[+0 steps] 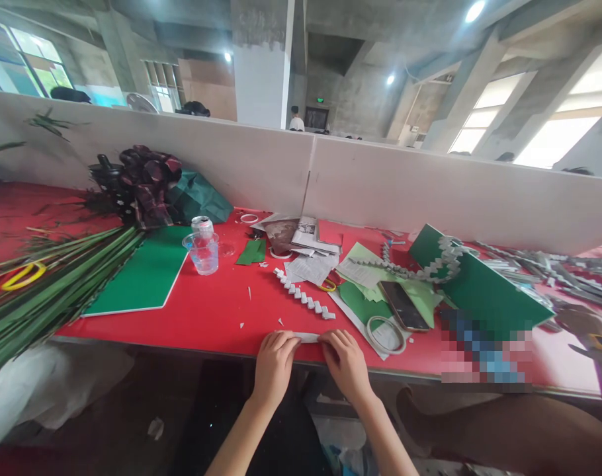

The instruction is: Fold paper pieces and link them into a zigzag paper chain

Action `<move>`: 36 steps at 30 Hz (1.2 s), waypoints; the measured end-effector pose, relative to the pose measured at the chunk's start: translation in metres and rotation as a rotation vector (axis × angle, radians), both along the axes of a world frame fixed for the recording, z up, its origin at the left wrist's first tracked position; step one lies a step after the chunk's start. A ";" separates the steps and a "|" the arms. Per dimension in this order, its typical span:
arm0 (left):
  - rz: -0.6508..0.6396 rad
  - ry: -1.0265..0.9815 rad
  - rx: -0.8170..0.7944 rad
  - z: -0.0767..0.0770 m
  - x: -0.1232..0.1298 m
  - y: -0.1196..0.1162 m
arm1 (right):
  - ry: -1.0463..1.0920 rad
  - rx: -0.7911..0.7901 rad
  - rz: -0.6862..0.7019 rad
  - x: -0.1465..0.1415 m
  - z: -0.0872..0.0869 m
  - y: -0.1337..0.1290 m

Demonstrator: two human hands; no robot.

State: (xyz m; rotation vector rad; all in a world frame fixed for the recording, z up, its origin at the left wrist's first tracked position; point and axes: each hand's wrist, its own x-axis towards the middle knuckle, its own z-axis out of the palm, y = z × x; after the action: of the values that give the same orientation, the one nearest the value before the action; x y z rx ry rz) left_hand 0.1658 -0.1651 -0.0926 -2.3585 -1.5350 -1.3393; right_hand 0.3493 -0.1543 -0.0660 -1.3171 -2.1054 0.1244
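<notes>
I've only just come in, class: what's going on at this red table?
A person sits with the left hand and the right hand at the front edge of the red table, holding a narrow white strip stretched between their fingers. Just beyond it lies a zigzag chain of folded pieces, untouched. To the right are a phone and a roll of tape; to the left, a clear plastic cup stands beside long green leaves.

The phone (403,305) lies right of the folded paper chain (304,295).
</notes>
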 end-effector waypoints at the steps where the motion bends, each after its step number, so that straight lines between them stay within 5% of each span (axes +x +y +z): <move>1: 0.006 -0.020 0.005 -0.001 0.001 0.000 | 0.013 -0.005 -0.016 -0.001 -0.001 -0.002; 16: -0.033 0.025 0.044 0.001 -0.001 -0.016 | -0.054 0.021 0.091 0.004 0.000 -0.016; 36: -0.061 0.022 -0.206 0.017 -0.026 -0.011 | 0.104 -0.070 0.070 0.004 -0.002 -0.018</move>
State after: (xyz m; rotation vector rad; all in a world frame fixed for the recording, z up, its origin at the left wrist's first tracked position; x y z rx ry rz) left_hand 0.1402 -0.1765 -0.0755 -2.5488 -1.6838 -1.2154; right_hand 0.3531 -0.1725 -0.0684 -1.2503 -2.0753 0.2930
